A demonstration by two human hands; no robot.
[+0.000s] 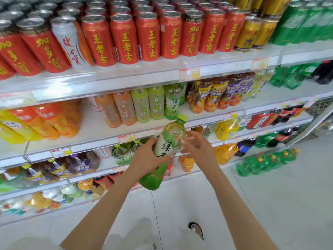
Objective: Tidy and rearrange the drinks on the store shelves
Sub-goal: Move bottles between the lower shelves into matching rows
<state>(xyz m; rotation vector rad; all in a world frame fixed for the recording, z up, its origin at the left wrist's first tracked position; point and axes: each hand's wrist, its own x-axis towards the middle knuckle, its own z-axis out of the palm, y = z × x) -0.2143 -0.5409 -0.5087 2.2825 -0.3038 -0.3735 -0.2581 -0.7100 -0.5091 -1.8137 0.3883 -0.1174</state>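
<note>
One green tea bottle (166, 147) tilts, cap up, just before the front edge of the second shelf (93, 127). Five tea bottles (140, 105) front that shelf's row: two orange, three green. The left hand (146, 158) grips the bottle's middle. The right hand (198, 147), fingers spread and holding nothing, hovers beside its shoulder.
</note>
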